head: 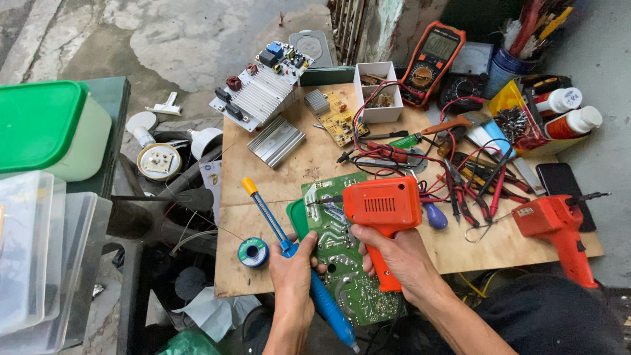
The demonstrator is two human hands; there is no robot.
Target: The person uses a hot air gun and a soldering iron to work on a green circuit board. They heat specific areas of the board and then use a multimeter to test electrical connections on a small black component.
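Observation:
My right hand [399, 255] grips the handle of an orange soldering gun [382, 209], its tip pointing left over the top of a green circuit board [342, 256]. My left hand [294, 268] holds a blue desoldering pump [289, 248] with a yellow end, angled across the board's left edge. The board lies at the near edge of a plywood worktop [276, 177], partly over a green lid. A small spool of solder wire [253, 252] sits just left of my left hand.
A second orange soldering gun [559, 227] lies at the right. Pliers, screwdrivers and red leads [460, 177] clutter the middle. An orange multimeter [432, 60], a white parts box [379, 92], heatsinks and other boards stand at the back. Plastic tubs [39, 197] stack at the left.

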